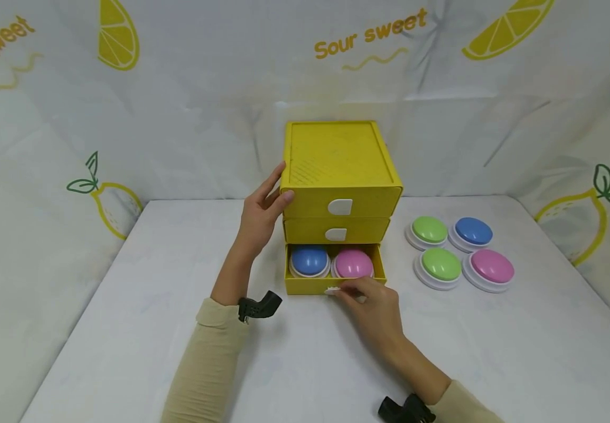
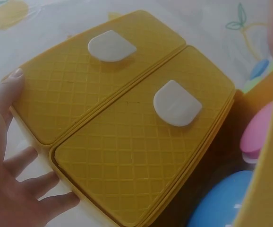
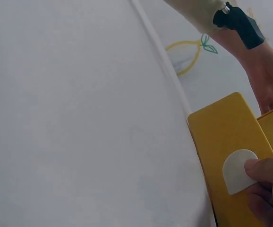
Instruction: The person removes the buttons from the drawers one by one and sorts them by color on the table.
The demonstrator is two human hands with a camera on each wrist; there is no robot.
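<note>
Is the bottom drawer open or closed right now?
Open. The bottom drawer juts out from the yellow cabinet, exposing two dome buttons inside; the right hand pinches its white tab.

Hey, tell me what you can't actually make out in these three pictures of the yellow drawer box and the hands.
- What the top two drawers hold: both are closed in the head view.
- The back of the open bottom drawer: the box above covers it.
- The bottom drawer's white tab: the right hand covers it in the head view, and fingertips overlap it in the right wrist view.
- The left hand: cut by the frame edge in the left wrist view.
- The blue dome and pink dome: cut off and blurred in the left wrist view.
</note>
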